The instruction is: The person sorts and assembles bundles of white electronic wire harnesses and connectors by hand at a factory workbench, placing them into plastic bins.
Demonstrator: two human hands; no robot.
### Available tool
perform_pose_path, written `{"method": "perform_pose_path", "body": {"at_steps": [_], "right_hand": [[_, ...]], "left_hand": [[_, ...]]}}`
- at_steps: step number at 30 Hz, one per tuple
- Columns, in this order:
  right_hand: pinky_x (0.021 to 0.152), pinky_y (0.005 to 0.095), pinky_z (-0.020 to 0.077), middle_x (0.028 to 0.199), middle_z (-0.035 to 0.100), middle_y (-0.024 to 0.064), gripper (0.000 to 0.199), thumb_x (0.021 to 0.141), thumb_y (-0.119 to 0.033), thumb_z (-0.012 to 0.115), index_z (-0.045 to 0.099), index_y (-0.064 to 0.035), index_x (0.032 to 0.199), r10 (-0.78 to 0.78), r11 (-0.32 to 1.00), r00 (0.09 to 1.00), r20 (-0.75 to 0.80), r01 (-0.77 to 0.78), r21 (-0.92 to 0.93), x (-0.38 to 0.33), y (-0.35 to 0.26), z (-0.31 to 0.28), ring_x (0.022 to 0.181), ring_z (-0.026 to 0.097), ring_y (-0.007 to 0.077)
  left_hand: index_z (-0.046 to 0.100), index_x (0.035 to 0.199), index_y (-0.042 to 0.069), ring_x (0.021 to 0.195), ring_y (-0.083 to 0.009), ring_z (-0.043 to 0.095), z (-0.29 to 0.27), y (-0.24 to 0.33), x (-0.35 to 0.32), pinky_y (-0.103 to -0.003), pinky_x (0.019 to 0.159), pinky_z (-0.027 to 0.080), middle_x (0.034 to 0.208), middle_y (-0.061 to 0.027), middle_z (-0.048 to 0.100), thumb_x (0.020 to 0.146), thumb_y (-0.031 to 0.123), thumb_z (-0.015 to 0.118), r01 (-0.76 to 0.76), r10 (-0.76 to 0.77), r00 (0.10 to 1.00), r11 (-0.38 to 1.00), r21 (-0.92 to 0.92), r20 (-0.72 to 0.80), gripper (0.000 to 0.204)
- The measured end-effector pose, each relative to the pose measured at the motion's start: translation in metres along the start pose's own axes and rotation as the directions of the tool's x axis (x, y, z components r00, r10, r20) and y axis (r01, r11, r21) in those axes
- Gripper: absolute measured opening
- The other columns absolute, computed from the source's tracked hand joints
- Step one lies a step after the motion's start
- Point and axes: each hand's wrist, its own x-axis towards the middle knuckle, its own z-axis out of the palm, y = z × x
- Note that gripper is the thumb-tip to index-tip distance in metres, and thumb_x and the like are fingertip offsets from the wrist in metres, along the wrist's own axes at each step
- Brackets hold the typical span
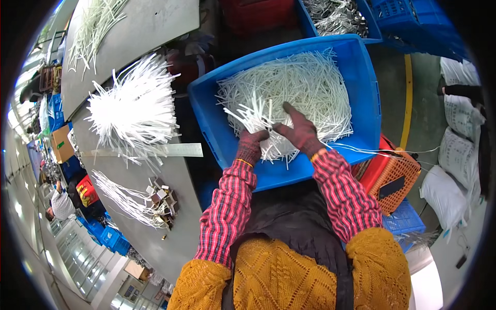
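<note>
Your gloved left hand (251, 144) has its fingers closed around a bunch of white strands (253, 114), held above the near part of the blue bin (279, 181) with its ends fanned upward; your gloved right hand (299, 130) is just beside it over the same bin, index finger extended and thumb side close to the bunch, though you cannot tell whether it pinches any strand. Below both hands, a heap of loose strands (305, 77) fills most of the bin, and the widest room for your hands lies along its right side, where blue wall shows between heap and rim. Your forearms cross the bin's near rim, and a few long strands (361, 150) trail over that rim by your right wrist toward an orange basket (400, 178) at the bin's right. Left of the bin, the edge of a grey table (178, 243) runs near it, a ruler (181, 150) jutting past that edge toward the bin, beside a large white bundle (137, 106); nearer you lie metal pieces with strands (163, 201). Well right of the bin, white sacks (457, 152) bear dark print, too small and bent to read
</note>
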Motion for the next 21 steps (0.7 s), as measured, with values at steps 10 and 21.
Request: {"method": "perform_pose_path", "body": {"at_steps": [10, 21], "right_hand": [[0.098, 0.0447, 0.0471, 0.119, 0.066, 0.0196, 0.065, 0.079, -0.042, 0.076, 0.056, -0.0095, 0.131, -0.217, 0.976, 0.974, -0.071, 0.215, -0.031, 0.016, 0.028, 0.029, 0.113, 0.061, 0.0392], [0.098, 0.0502, 0.0441, 0.082, 0.067, 0.0197, 0.040, 0.078, -0.030, 0.074, 0.065, -0.0159, 0.114, -0.156, 0.730, 0.942, 0.297, 0.313, -0.608, 0.009, 0.092, 0.015, 0.089, 0.065, 0.0400]], "left_hand": [[0.064, 0.115, 0.001, 0.091, -0.0331, 0.069, 0.000, 0.001, -0.006, -0.047, 0.082, 0.059, 0.102, -0.0164, 0.070, 0.080, 0.002, 0.073, -0.072, 0.070, 0.997, 0.941, -0.331, -0.018, 0.036], [0.059, 0.113, 0.001, 0.095, -0.0406, 0.066, -0.003, 0.017, 0.030, -0.058, 0.092, 0.054, 0.101, -0.0205, 0.066, 0.089, 0.007, 0.066, -0.152, 0.071, 0.984, 0.814, -0.561, -0.164, 0.025]]}}
